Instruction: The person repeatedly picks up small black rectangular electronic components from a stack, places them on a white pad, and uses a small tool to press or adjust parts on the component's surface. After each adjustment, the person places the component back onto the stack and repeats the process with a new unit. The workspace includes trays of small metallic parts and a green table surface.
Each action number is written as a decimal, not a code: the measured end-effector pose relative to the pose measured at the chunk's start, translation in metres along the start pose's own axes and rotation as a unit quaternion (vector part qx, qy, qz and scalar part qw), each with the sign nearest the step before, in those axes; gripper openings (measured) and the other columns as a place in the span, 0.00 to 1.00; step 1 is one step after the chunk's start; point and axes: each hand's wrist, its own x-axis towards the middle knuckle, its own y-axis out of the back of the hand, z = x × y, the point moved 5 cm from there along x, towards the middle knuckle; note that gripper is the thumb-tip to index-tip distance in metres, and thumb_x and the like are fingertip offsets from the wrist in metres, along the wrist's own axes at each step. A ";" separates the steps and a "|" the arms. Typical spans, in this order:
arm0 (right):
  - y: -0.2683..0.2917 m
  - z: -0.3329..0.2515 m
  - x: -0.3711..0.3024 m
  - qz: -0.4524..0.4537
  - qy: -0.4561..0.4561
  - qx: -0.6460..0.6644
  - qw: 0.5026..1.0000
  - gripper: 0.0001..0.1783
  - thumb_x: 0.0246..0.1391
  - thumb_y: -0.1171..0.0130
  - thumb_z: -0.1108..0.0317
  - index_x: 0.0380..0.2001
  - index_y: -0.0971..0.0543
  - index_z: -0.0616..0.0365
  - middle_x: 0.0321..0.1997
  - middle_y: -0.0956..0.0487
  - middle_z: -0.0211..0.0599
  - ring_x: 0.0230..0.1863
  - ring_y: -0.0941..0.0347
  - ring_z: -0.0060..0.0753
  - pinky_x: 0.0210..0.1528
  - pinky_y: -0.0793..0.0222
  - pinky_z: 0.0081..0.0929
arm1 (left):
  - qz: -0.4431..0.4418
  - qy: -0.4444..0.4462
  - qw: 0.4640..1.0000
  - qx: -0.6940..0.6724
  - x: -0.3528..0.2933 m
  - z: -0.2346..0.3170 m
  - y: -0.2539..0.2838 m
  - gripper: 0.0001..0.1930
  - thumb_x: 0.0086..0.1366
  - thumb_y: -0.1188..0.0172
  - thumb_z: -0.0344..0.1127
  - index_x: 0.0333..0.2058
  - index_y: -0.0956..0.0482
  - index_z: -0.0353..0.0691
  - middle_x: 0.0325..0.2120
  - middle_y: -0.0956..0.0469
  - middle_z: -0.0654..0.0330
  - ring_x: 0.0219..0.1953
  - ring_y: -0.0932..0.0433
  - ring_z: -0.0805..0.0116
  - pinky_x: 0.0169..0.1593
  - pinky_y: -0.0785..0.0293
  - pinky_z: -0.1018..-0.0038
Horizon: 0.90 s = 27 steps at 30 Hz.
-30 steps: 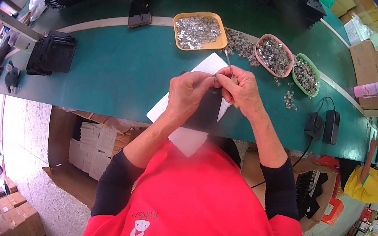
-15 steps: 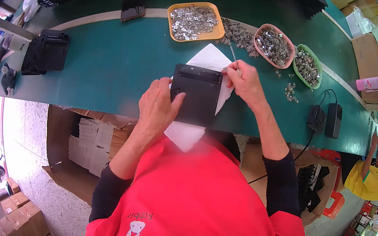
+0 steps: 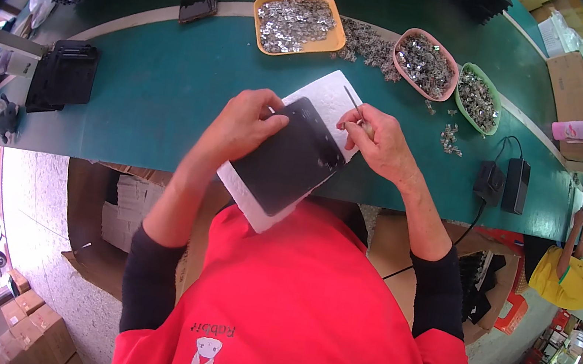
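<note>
My left hand (image 3: 243, 125) pinches the upper left edge of a flat black plastic panel (image 3: 291, 156), thumb on top. The panel lies tilted over a white foam-like pad (image 3: 330, 91) at the front edge of the table. Beside the panel's right corner, my right hand (image 3: 383, 143) is closed round a thin metal rod tool (image 3: 352, 96) with a pale handle, its tip pointing up and away to the left. Whether the right fingertips also hold a small part is too small to tell.
Beyond the hands, a yellow tray (image 3: 298, 26), a pink basket (image 3: 425, 65) and a green basket (image 3: 479, 100) hold small metal clips. Loose clips (image 3: 373, 48) lie between. Black housings (image 3: 64, 76) stand left; a black adapter (image 3: 489, 181) with a cord sits right.
The panel and the white pad have been turned to a slant, and the panel's slot no longer shows. My left hand has moved up to its upper edge; my right hand is slightly lower.
</note>
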 end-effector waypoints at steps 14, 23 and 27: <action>-0.017 -0.037 0.018 -0.101 0.189 -0.234 0.948 0.05 0.52 0.43 0.77 0.32 0.29 0.63 0.33 0.28 0.43 0.32 0.27 0.50 0.33 0.30 0.36 | -0.237 0.029 0.968 0.080 0.054 0.007 0.008 0.14 0.59 0.36 0.39 0.39 0.18 0.35 0.29 0.20 0.65 0.32 0.25 0.77 0.38 0.29 0.79; -0.030 -0.042 0.013 -0.096 0.222 -0.331 0.912 0.06 0.50 0.42 0.77 0.30 0.29 0.62 0.35 0.27 0.38 0.29 0.26 0.43 0.27 0.28 0.33 | -0.242 0.031 0.969 0.041 0.058 -0.005 0.007 0.13 0.60 0.36 0.38 0.39 0.19 0.35 0.28 0.19 0.64 0.31 0.24 0.77 0.38 0.28 0.79; -0.034 -0.042 0.008 -0.089 0.253 -0.337 0.902 0.06 0.44 0.48 0.77 0.28 0.31 0.61 0.33 0.32 0.42 0.27 0.27 0.46 0.25 0.28 0.36 | -0.249 0.044 0.967 0.007 0.057 -0.008 0.007 0.14 0.59 0.36 0.38 0.40 0.19 0.36 0.28 0.19 0.63 0.31 0.24 0.77 0.38 0.28 0.78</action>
